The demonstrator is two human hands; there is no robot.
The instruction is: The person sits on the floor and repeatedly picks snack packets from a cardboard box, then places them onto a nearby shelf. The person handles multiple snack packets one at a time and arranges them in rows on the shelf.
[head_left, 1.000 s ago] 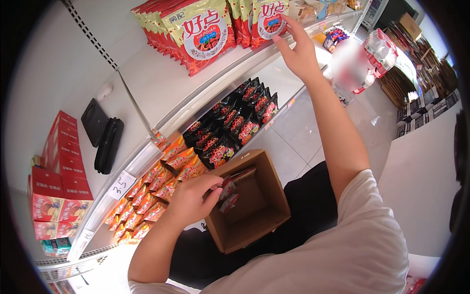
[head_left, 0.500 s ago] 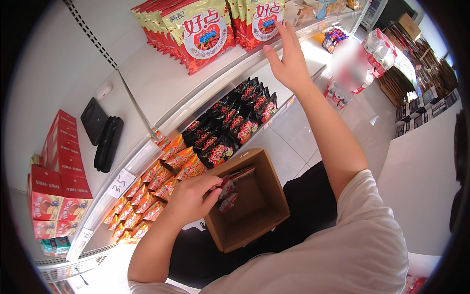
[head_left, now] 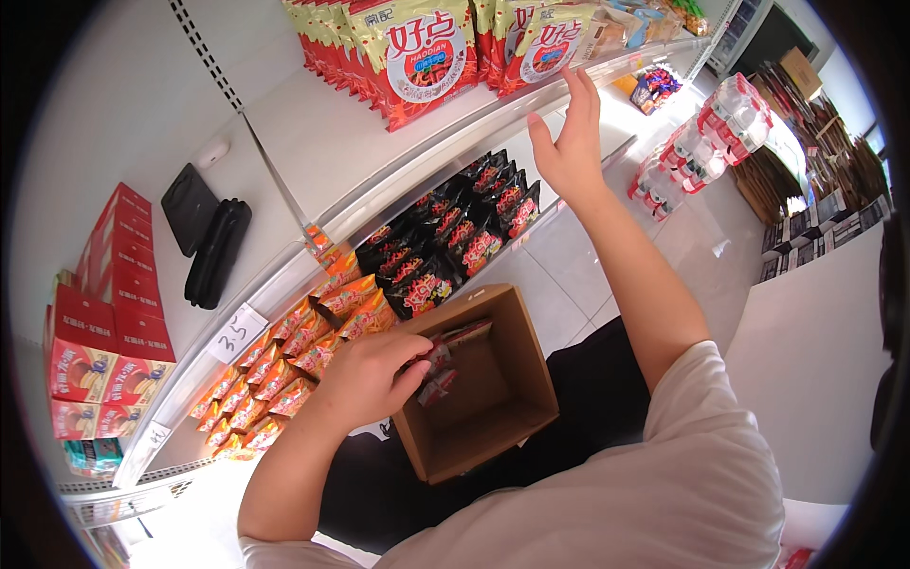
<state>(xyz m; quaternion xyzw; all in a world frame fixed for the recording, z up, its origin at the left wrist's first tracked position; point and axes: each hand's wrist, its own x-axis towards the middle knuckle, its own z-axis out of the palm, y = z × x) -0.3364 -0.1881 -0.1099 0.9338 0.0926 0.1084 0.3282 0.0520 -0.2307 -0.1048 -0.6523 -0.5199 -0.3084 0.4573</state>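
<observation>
My left hand (head_left: 372, 379) is closed over the left wall of an open cardboard box (head_left: 512, 375). A few small red and white packets (head_left: 439, 375) lie inside, beside its fingers. My right hand (head_left: 572, 152) is raised at the front edge of the upper shelf, open, with thumb and fingers apart. Its fingertips are at the lower corner of a red and cream snack bag (head_left: 548, 49), and I cannot make out whether they touch it. More bags of that kind (head_left: 428, 62) stand in a row to the left.
Orange snack packets (head_left: 303, 332) and black snack packets (head_left: 474, 213) fill the lower shelf. Red boxes (head_left: 104, 327), a black tablet-like slab (head_left: 192, 204) and a black case (head_left: 218, 254) sit at left. Shrink-wrapped packs (head_left: 706, 147) stand on the tiled floor (head_left: 569, 275) at right.
The front right snack bag now leans forward and to the right, showing another bag behind it. My right hand has dropped slightly in view. My left hand keeps its place on the box.
</observation>
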